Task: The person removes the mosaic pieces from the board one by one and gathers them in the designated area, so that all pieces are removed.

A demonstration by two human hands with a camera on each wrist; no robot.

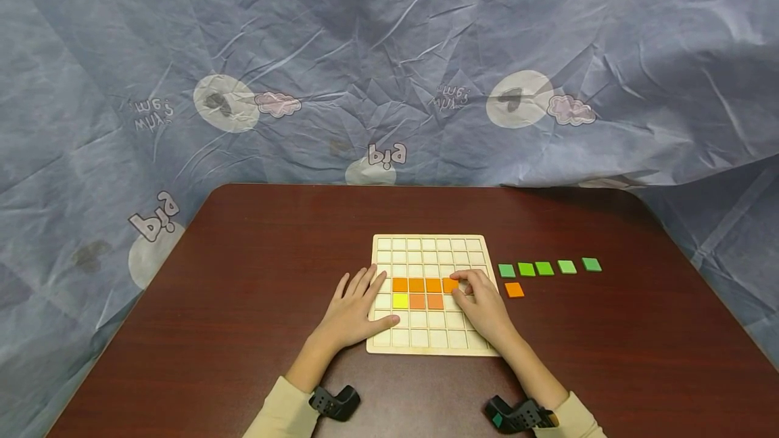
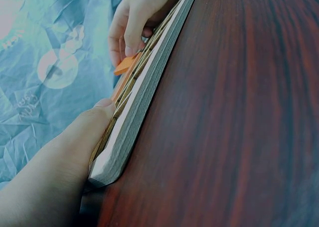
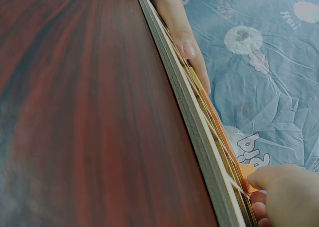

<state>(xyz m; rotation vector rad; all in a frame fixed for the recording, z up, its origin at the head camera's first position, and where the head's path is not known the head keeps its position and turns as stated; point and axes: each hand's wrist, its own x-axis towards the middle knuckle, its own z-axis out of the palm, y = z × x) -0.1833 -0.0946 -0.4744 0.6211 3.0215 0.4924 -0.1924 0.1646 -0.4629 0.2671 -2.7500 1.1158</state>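
Note:
A pale wooden grid board (image 1: 437,338) lies on the table, with a row of orange square tiles (image 1: 416,285) and, below it, one yellow tile (image 1: 400,301) and two salmon tiles (image 1: 426,301). My right hand (image 1: 485,306) pinches an orange tile (image 1: 450,286) between thumb and fingers at the right end of the orange row. In the right wrist view that tile (image 3: 247,175) is tilted against the board. Spread out, my left hand (image 1: 353,313) rests on the board's left edge, its thumb across the lower left squares.
To the board's right, several green tiles (image 1: 544,268) lie in a row, with one loose orange tile (image 1: 514,290) below them. The dark wooden table (image 1: 274,255) reaches back to a hanging grey-blue cloth (image 1: 389,66). Each wrist wears a black camera band (image 1: 335,403).

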